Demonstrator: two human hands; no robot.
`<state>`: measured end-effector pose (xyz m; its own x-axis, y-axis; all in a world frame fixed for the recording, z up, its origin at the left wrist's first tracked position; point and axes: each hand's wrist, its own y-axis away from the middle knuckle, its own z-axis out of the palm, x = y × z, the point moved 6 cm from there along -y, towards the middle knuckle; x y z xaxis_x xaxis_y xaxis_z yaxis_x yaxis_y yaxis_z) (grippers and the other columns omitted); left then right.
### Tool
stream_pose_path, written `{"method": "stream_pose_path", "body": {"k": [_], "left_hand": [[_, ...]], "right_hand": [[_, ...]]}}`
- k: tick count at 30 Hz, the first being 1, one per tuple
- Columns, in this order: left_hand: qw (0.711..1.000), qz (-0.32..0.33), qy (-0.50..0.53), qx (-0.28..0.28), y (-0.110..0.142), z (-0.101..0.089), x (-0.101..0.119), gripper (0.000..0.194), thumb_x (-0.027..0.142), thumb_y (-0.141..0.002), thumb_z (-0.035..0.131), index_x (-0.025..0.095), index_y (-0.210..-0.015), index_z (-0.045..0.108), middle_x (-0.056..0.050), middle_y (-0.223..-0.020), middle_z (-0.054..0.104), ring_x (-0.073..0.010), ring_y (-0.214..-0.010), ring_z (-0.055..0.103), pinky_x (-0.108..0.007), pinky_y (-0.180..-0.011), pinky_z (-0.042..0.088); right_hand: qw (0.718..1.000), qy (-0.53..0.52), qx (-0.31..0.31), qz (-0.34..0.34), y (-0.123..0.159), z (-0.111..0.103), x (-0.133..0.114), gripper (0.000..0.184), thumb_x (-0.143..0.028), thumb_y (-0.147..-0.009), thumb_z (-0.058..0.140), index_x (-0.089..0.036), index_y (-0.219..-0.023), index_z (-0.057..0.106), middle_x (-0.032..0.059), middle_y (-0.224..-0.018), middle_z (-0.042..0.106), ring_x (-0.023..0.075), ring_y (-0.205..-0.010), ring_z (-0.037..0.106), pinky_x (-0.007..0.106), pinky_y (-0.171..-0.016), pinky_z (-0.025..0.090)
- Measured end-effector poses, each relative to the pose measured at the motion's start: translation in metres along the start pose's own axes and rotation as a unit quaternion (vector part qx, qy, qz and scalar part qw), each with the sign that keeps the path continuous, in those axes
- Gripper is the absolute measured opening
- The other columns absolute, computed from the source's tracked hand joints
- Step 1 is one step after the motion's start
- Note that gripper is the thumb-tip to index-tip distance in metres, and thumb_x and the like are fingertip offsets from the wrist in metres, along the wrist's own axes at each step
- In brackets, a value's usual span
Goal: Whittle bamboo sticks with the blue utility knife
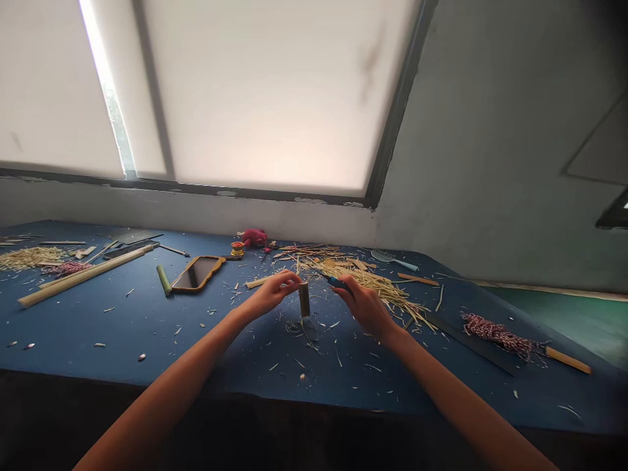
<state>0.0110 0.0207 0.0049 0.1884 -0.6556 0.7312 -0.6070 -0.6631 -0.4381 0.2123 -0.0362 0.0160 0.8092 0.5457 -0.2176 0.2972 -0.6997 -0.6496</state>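
A short piece of bamboo (305, 301) is upright near the middle of the table. My left hand (275, 292) is closed, with its fingertips pinched at the bamboo's top left edge. Just above those fingertips, a thin pale strip (297, 264) shows. In my right hand (366, 304) is a slim knife (337, 282) with a teal and dark handle, its narrow end pointing left and up, beyond the bamboo's top. Thin grey wire-like loops (309, 337) lie around the bamboo's foot. A heap of split bamboo strips (387, 288) is behind my right hand.
Left on the blue table (147, 333) are a wood-framed mirror (199, 273), a green bamboo piece (163, 280) and a long bamboo length (88, 275). At right lie a hairbrush (395, 260), a dark blade (471, 343), speckled cord (498, 332) and a wooden handle (568, 360). Shavings are scattered about.
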Motion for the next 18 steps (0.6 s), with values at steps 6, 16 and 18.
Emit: {"method": "stream_pose_path", "body": {"k": [6,16,18], "left_hand": [[0.999,0.001,0.034,0.022,-0.003,-0.008,0.000,0.021,0.034,-0.088,0.051,0.017,-0.099,0.057,-0.003,-0.086,0.060,-0.0141,-0.079,0.058,-0.029,-0.075,0.047],[1.000,0.009,0.024,0.007,-0.003,-0.010,0.012,0.023,0.034,-0.088,0.052,0.017,-0.099,0.061,-0.005,-0.096,0.061,-0.0169,-0.091,0.057,-0.030,-0.080,0.047],[0.999,0.012,0.039,-0.004,-0.003,-0.009,0.012,0.023,0.035,-0.088,0.052,0.017,-0.097,0.062,-0.005,-0.095,0.061,-0.0170,-0.092,0.057,-0.031,-0.081,0.047]], "right_hand": [[0.996,0.003,0.052,-0.067,-0.002,-0.006,-0.013,0.020,-0.032,-0.097,0.036,-0.019,-0.102,0.050,0.0035,-0.075,0.063,0.0133,-0.061,0.058,0.022,-0.055,0.039],[0.993,0.074,0.019,-0.089,0.000,0.003,-0.014,0.019,-0.036,-0.095,0.044,-0.020,-0.099,0.052,0.0015,-0.080,0.063,0.0102,-0.060,0.055,0.021,-0.052,0.033],[0.989,0.105,0.014,-0.106,0.000,0.003,-0.017,0.018,-0.034,-0.096,0.042,-0.020,-0.099,0.053,0.0016,-0.080,0.062,0.0104,-0.062,0.055,0.022,-0.054,0.032]]}}
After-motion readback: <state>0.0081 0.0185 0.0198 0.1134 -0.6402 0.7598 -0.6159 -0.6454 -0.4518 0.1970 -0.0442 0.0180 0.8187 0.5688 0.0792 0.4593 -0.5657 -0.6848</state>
